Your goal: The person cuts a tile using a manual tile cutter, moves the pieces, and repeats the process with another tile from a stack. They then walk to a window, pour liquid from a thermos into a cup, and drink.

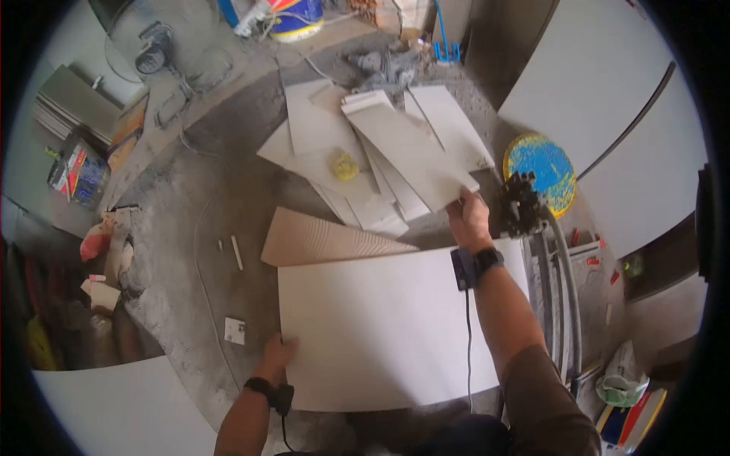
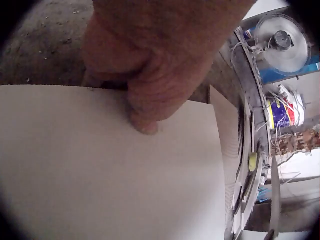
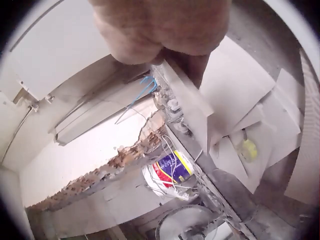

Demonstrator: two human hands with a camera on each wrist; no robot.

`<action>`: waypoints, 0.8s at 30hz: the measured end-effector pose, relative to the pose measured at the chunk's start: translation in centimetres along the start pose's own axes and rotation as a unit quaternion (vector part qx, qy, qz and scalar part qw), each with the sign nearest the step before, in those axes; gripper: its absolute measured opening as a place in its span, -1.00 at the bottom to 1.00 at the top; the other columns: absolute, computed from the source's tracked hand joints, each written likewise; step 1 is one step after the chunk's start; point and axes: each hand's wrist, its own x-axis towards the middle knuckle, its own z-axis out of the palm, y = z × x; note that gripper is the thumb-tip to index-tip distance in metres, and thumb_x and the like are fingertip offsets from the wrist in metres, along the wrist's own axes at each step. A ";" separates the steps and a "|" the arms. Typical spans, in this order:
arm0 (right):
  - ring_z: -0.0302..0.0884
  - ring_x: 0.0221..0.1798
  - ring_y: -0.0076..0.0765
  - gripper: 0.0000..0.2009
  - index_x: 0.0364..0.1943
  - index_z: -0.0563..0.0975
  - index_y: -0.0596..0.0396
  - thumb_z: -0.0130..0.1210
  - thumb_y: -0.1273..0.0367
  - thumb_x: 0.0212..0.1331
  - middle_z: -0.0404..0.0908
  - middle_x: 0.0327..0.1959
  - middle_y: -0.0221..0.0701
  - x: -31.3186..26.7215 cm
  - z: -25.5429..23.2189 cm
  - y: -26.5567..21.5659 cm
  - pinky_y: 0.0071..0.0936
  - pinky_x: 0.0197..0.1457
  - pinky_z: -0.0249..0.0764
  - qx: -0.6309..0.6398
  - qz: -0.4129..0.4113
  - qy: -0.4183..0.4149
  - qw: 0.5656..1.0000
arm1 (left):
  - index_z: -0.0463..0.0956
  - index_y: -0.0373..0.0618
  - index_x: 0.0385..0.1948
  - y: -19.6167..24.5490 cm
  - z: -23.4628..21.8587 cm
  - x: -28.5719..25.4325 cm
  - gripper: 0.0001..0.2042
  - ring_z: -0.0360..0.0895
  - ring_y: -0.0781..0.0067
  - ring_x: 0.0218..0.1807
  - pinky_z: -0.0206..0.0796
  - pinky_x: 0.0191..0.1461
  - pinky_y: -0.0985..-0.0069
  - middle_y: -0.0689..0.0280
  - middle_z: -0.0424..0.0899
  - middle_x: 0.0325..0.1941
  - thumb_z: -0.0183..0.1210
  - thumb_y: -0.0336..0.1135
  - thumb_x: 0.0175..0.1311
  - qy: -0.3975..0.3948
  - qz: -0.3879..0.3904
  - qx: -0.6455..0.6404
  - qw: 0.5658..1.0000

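Note:
A large white tile [image 1: 365,327] lies in front of me. At its left edge, my left hand [image 1: 277,356] grips it, the thumb [image 2: 145,122] on the upper face and the other fingers mostly hidden. My right hand [image 1: 469,220] holds the near end of a long, narrow tile strip [image 1: 414,156], which tilts over a pile of cut tile pieces [image 1: 312,125]. From the right wrist, the strip [image 3: 187,92] shows nearly edge-on beneath the palm. A beige tile piece with a ridged face [image 1: 327,242] pokes out beyond the large tile's far edge.
A small yellow object [image 1: 344,164] sits on the pile. To the right stand a blue-and-yellow round lid [image 1: 540,171] and a dark knobbly thing [image 1: 523,204] beside grey hoses. A fan [image 1: 156,53] and a paint bucket [image 1: 298,19] are at the back. A cable [image 1: 199,258] crosses the floor.

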 end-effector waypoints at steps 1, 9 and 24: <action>0.57 -0.14 0.16 -0.62 -0.08 0.44 0.40 0.21 0.41 0.06 0.58 -0.27 0.01 0.1 0.4 -0.4 -0.20 -0.12 0.51 0.027 -0.051 0.006 0.998 | 0.50 -0.35 -0.07 0.5 -0.1 -0.3 -0.50 0.62 0.08 -0.03 0.43 0.01 0.30 -0.04 0.64 -0.09 0.29 -0.08 0.11 0.004 -0.011 -0.020 1.000; 0.45 0.13 -0.27 -0.50 0.04 0.45 0.28 0.22 0.15 0.20 0.48 0.03 -0.22 4.4 -0.3 0.0 -0.31 0.09 0.46 0.389 0.414 -0.079 0.819 | 0.46 -0.32 -0.07 -1.1 -0.1 0.7 -0.55 0.61 0.08 -0.09 0.42 -0.02 0.26 0.00 0.64 -0.13 0.26 -0.12 0.18 -0.028 -0.013 -0.023 0.999; 0.48 -0.50 -0.51 -0.73 -0.48 0.54 0.22 0.01 0.32 0.28 0.57 -0.53 -0.37 -35.9 -42.8 -13.7 -0.48 -0.41 0.41 0.012 0.656 -0.162 0.737 | 0.44 -0.32 0.08 11.7 -10.2 -10.6 -0.53 0.58 0.34 -0.10 0.40 -0.02 0.42 0.17 0.63 -0.07 0.26 -0.20 0.20 -0.164 -0.031 -0.103 0.981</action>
